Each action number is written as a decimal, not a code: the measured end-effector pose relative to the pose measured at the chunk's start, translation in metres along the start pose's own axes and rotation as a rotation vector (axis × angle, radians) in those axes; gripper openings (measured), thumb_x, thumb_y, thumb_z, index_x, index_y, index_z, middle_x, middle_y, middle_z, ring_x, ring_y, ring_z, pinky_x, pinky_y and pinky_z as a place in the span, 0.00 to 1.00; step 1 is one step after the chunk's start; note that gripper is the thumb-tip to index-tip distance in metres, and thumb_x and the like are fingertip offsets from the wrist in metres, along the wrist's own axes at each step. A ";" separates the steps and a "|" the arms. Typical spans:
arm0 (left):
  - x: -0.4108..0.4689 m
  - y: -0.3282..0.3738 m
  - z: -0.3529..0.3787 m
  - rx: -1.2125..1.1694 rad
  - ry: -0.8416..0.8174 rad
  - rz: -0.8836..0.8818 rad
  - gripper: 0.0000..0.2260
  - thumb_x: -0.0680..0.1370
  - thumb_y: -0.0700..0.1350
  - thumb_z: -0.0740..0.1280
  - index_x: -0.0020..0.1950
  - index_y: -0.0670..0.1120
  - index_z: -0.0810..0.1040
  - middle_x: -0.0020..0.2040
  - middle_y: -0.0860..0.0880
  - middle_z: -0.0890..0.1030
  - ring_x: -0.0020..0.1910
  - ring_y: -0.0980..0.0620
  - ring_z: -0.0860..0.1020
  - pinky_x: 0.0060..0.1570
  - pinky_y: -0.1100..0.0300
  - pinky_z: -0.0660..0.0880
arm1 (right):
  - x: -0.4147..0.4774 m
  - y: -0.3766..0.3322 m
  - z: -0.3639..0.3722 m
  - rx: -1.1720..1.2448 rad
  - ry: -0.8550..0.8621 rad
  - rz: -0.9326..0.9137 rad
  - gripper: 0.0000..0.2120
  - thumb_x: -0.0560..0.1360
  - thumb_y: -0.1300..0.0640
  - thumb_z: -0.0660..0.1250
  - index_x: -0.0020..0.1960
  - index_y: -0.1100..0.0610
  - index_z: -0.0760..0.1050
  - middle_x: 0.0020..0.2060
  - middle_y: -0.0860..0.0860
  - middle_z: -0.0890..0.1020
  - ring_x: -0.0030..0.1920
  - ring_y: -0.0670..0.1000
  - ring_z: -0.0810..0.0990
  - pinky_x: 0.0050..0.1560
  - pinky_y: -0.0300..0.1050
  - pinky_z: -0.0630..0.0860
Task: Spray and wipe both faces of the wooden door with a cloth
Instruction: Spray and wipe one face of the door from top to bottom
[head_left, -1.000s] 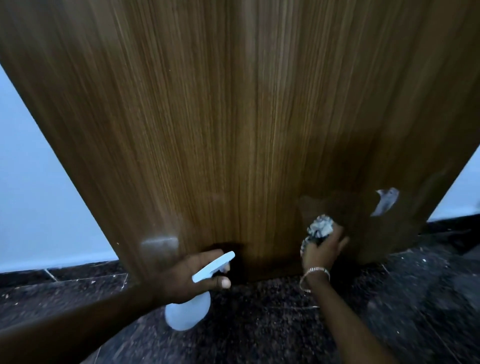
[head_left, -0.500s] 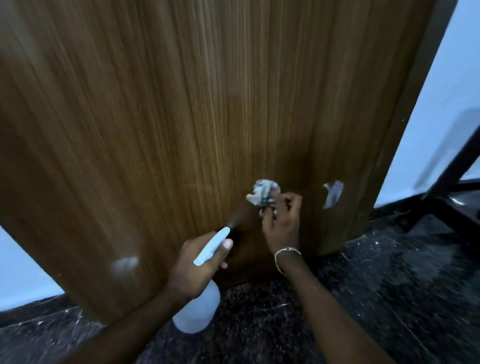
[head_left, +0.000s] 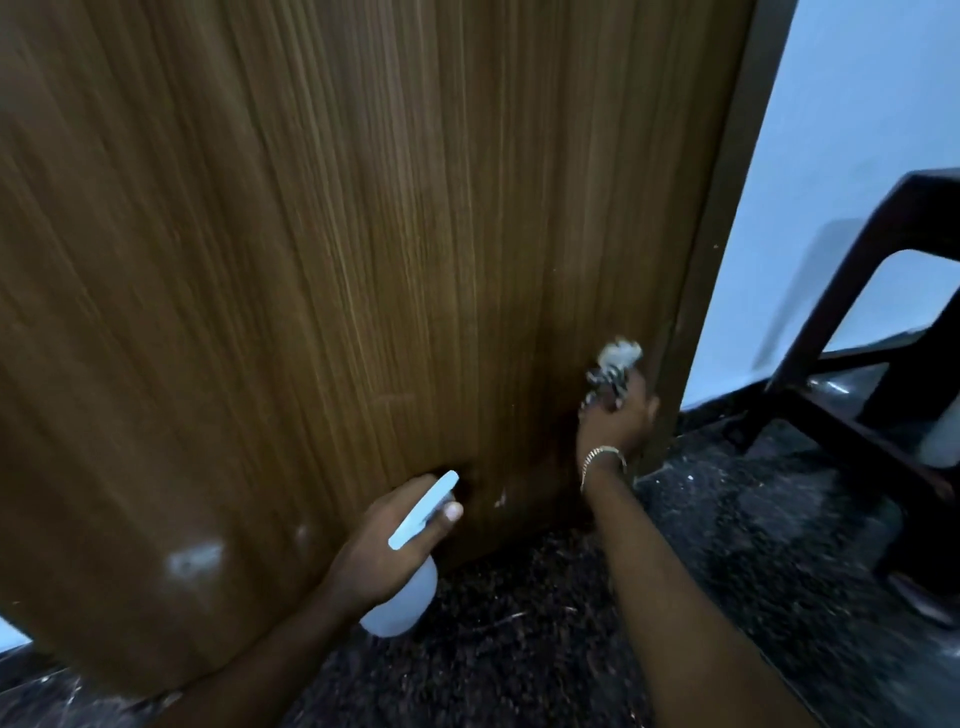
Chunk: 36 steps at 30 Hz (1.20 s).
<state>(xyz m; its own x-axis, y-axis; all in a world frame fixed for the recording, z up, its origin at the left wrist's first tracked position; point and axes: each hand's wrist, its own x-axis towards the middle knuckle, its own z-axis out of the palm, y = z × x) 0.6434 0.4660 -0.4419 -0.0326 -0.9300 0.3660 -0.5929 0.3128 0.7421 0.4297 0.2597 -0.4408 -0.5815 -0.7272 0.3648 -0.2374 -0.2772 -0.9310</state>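
Observation:
The wooden door (head_left: 337, 260) fills most of the view, its brown grained face turned toward me. My right hand (head_left: 618, 415) grips a crumpled white and grey cloth (head_left: 615, 364) and presses it against the door's lower right part, close to the door's dark right edge. My left hand (head_left: 395, 540) holds a pale blue spray bottle (head_left: 405, 597) low in front of the door's bottom edge, nozzle pointing at the wood. A bracelet sits on my right wrist.
Dark speckled floor (head_left: 519, 649) runs under the door. A dark wooden chair or stand (head_left: 857, 395) stands at the right, near a light blue wall (head_left: 831, 130). Bright glare patches show on the door's lower left.
My right hand has carried the cloth rightward across the door's lower part toward its right edge. The view has shifted, and the left hand keeps the bottle low.

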 end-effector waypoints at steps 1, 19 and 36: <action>0.003 0.004 0.001 -0.003 0.000 0.005 0.16 0.84 0.59 0.65 0.48 0.47 0.79 0.40 0.48 0.80 0.41 0.48 0.80 0.44 0.45 0.77 | -0.006 0.017 -0.003 0.009 -0.013 0.143 0.20 0.76 0.61 0.64 0.67 0.56 0.76 0.58 0.62 0.77 0.53 0.63 0.79 0.56 0.58 0.79; 0.007 0.000 0.015 -0.042 -0.001 -0.121 0.07 0.84 0.51 0.68 0.49 0.50 0.82 0.41 0.46 0.84 0.41 0.46 0.84 0.45 0.44 0.81 | -0.020 -0.004 -0.009 -0.119 -0.274 0.410 0.35 0.78 0.66 0.63 0.80 0.55 0.53 0.74 0.63 0.60 0.68 0.65 0.72 0.59 0.50 0.74; 0.016 -0.005 0.019 -0.106 0.008 -0.183 0.07 0.83 0.51 0.68 0.51 0.49 0.83 0.46 0.45 0.85 0.42 0.47 0.86 0.42 0.58 0.81 | -0.080 0.069 -0.008 -0.296 -0.477 0.515 0.17 0.77 0.63 0.65 0.64 0.50 0.69 0.58 0.63 0.80 0.56 0.64 0.81 0.55 0.55 0.80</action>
<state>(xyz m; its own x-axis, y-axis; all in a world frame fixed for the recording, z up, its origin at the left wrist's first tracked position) 0.6307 0.4458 -0.4502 0.0745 -0.9718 0.2239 -0.5004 0.1578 0.8513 0.4537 0.3040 -0.5339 -0.2921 -0.9303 -0.2219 -0.2652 0.3017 -0.9158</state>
